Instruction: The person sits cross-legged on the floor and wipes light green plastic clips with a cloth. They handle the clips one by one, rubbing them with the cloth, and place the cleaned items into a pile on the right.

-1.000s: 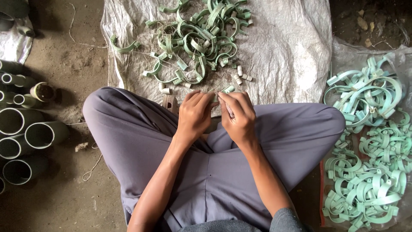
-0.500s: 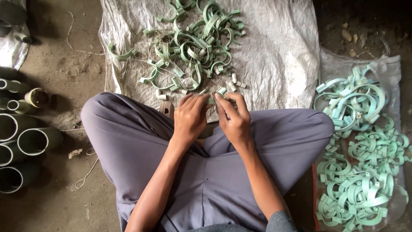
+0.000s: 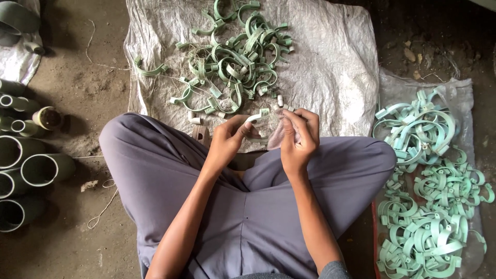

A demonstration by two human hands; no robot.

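Observation:
I sit cross-legged in grey trousers on the floor. My left hand [image 3: 228,140] grips a pale green curved plastic clamp [image 3: 257,118] by one end. My right hand [image 3: 298,138] is closed on a small crumpled cloth [image 3: 279,136] held against that clamp. Both hands meet just above my knees, at the near edge of a white woven sack [image 3: 336,67]. A heap of dull green clamps [image 3: 235,64] lies on the sack ahead of my hands.
A second heap of pale green clamps [image 3: 431,196] lies on a plastic sheet at my right. Several grey pipe sections [image 3: 31,168] lie at my left on the dirt floor. Loose string [image 3: 103,206] trails beside my left knee.
Both hands have lifted a little and drawn apart. The clamp now shows more plainly in my left hand, and the cloth shows in my right.

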